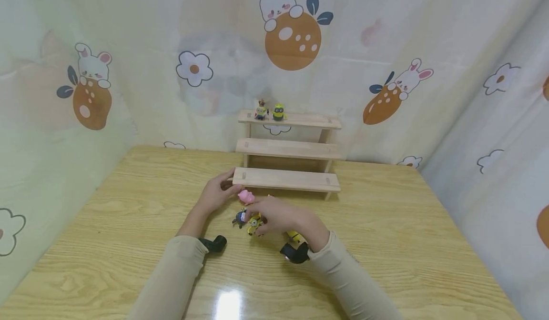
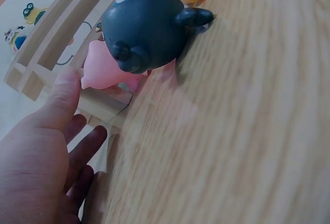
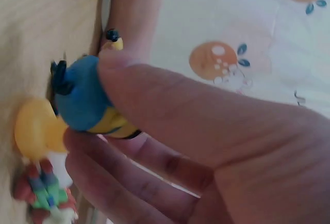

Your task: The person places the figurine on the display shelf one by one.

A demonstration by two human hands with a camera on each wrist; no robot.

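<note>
My right hand (image 1: 276, 215) pinches a yellow minion figure in blue overalls (image 3: 82, 98) between thumb and fingers, close over the table. At the left end of a three-step wooden stand (image 1: 286, 178), my left hand (image 1: 216, 194) is spread with thumb and fingers loosely bent, fingertips right at the lowest step. A pink pig figure (image 1: 246, 196) stands by the left thumb, in front of that step. Between the hands is a dark blue figure with a pale face (image 2: 147, 31), which partly covers the pig in the left wrist view.
Two minion figures, one with a red-brown top (image 1: 261, 110) and one with a yellow top (image 1: 279, 112), stand on the top step. Another yellow figure (image 1: 294, 235) lies near my right wrist. A green-and-red figure (image 3: 46, 193) lies beside a yellow-orange one (image 3: 33, 126). A patterned curtain (image 1: 150, 72) hangs behind.
</note>
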